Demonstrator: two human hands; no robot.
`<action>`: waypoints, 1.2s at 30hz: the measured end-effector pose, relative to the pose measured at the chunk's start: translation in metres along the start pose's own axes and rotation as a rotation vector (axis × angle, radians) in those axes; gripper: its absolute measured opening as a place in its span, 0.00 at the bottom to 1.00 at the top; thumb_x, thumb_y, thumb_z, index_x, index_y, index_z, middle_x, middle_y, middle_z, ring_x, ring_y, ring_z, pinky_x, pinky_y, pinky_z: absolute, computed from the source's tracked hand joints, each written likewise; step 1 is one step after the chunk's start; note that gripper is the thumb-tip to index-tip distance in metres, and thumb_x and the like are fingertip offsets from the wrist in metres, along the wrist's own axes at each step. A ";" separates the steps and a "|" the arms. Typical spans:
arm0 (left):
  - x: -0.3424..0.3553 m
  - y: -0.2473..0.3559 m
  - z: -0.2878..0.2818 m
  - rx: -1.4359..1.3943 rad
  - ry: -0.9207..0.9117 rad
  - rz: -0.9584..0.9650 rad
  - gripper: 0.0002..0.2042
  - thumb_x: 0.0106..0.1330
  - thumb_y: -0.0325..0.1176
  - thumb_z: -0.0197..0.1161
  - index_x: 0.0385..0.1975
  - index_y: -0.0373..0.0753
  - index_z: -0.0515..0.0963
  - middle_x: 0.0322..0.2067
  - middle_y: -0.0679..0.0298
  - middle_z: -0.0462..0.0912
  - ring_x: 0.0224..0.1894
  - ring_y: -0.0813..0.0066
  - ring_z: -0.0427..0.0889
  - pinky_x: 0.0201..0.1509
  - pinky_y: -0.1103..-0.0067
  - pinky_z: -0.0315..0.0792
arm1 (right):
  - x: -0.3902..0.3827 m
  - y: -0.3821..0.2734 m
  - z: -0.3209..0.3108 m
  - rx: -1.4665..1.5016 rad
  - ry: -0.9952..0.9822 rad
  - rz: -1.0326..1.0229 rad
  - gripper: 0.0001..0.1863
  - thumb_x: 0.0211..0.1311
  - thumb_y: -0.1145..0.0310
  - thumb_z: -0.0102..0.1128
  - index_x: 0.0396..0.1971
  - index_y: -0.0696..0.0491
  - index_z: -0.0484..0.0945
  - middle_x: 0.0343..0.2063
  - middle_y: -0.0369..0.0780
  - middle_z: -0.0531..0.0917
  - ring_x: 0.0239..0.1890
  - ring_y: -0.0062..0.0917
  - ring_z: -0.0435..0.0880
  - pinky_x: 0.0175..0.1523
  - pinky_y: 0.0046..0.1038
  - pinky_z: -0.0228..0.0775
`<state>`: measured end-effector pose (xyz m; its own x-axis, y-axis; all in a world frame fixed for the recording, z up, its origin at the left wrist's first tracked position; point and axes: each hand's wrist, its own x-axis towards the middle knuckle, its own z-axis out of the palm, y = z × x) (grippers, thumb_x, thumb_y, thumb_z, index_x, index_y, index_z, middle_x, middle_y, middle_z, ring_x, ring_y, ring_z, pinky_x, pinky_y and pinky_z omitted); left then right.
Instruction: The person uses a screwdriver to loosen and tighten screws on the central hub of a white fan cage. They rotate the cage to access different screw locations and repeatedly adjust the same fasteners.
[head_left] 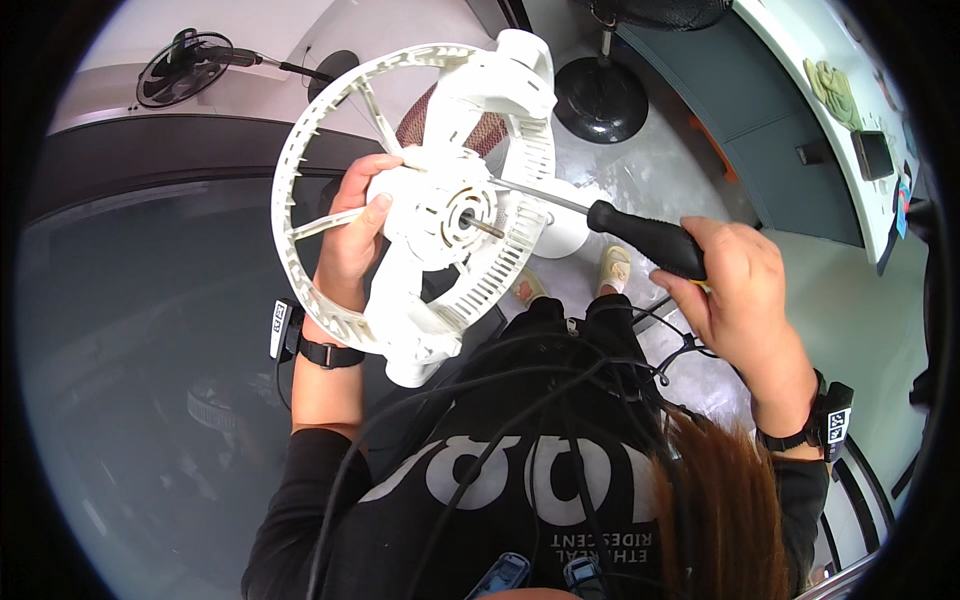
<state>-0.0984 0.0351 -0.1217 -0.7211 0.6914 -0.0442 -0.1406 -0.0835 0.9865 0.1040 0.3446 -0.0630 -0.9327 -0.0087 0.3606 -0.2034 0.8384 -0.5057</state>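
A white plastic frame [440, 205] with a slotted ring, spokes and stubby cylindrical feet is held up in front of me. From its round hub sticks a thin metal shaft [485, 228]. My left hand [355, 225] grips the frame beside the hub, thumb on the near face, some fingers hidden behind it. A black-handled screwdriver [648, 238] is in my right hand [740, 280], fingers closed round the handle's end. Its metal blade points left, and the tip meets the hub's upper right edge; whether it sits in a screw or slot is too small to tell.
A dark glossy table [130, 330] fills the left side. Black cables [500, 385] run across my lap. Behind stand a black fan [185, 70] and a round black base [602, 100]. A white-topped counter at right carries a green cloth [832, 92] and black box [873, 156].
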 end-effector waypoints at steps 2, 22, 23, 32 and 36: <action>0.000 0.000 -0.001 0.038 -0.014 0.019 0.17 0.69 0.33 0.54 0.55 0.33 0.66 0.49 0.56 0.76 0.51 0.72 0.76 0.57 0.76 0.69 | 0.003 -0.007 0.000 0.053 -0.010 0.130 0.17 0.47 0.67 0.71 0.33 0.57 0.73 0.20 0.44 0.76 0.22 0.41 0.76 0.27 0.34 0.67; -0.002 0.002 -0.002 -0.022 -0.029 0.001 0.17 0.69 0.32 0.54 0.55 0.33 0.67 0.48 0.58 0.77 0.50 0.74 0.76 0.56 0.77 0.69 | -0.009 -0.004 0.014 0.300 -0.008 0.247 0.17 0.52 0.64 0.71 0.31 0.57 0.72 0.19 0.40 0.76 0.20 0.28 0.75 0.27 0.27 0.66; -0.002 0.002 -0.002 -0.029 -0.024 -0.005 0.17 0.69 0.32 0.54 0.55 0.33 0.67 0.48 0.57 0.77 0.50 0.74 0.76 0.56 0.77 0.70 | -0.009 -0.005 0.015 0.447 -0.055 0.541 0.17 0.53 0.64 0.70 0.32 0.57 0.71 0.20 0.38 0.76 0.21 0.25 0.75 0.27 0.26 0.65; -0.001 0.001 0.000 -0.086 -0.003 -0.004 0.17 0.69 0.32 0.54 0.55 0.33 0.67 0.47 0.56 0.77 0.49 0.73 0.78 0.54 0.77 0.72 | -0.002 -0.013 0.006 0.126 -0.220 0.246 0.21 0.43 0.75 0.71 0.36 0.55 0.69 0.22 0.39 0.74 0.21 0.30 0.72 0.26 0.28 0.65; 0.001 0.002 -0.001 -0.081 -0.039 0.004 0.17 0.69 0.31 0.54 0.55 0.34 0.67 0.47 0.56 0.77 0.48 0.73 0.78 0.54 0.78 0.73 | 0.002 0.000 0.001 -0.268 -0.027 -0.144 0.20 0.41 0.69 0.70 0.36 0.54 0.73 0.24 0.40 0.75 0.25 0.35 0.78 0.28 0.33 0.68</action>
<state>-0.1001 0.0344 -0.1198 -0.6950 0.7182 -0.0331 -0.1935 -0.1425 0.9707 0.1017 0.3437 -0.0628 -0.9083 -0.1500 0.3906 -0.2520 0.9413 -0.2245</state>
